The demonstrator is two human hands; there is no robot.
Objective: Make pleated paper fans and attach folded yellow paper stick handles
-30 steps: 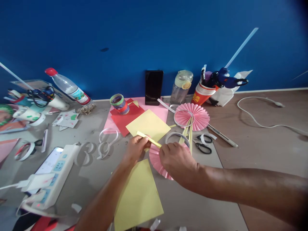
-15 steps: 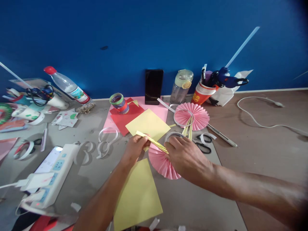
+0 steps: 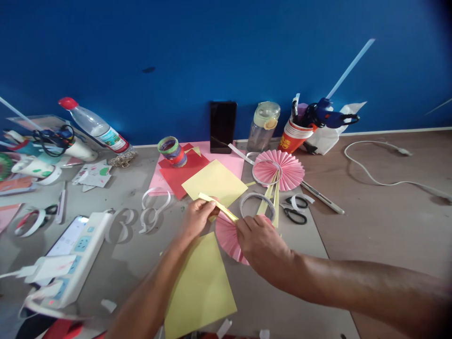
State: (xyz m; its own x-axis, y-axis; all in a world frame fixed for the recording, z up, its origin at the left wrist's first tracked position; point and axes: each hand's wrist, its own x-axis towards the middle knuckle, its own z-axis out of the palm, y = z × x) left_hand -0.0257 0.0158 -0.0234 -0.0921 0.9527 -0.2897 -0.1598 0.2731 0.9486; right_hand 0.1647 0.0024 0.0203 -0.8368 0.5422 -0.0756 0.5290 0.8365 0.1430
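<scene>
A narrow folded strip of yellow paper [image 3: 223, 210] stretches between my two hands. My left hand [image 3: 200, 215] pinches its upper left end between thumb and fingers. Its lower right end is in the closed fingers of my right hand [image 3: 261, 242]. Beneath that hand lies a pleated pink paper rosette [image 3: 228, 235], partly covered. A second pink rosette [image 3: 291, 172] with yellow strips [image 3: 276, 200] below it lies farther back. One roll of tape [image 3: 243, 207] is just beyond my right hand; another tape ring [image 3: 254, 173] rests on the far rosette.
Yellow sheets [image 3: 201, 287] lie in front and behind my hands, with red paper [image 3: 176, 176] farther back. Black scissors [image 3: 296, 215] and a utility knife [image 3: 323, 197] are at right. A power strip [image 3: 83, 254] is at left. A phone [image 3: 223, 127], bottle [image 3: 264, 127] and red cup [image 3: 294, 135] stand by the wall.
My right hand has slid down and left along the yellow strip, uncovering the tape roll behind it. My left hand keeps its pinch. The whole view has shifted slightly.
</scene>
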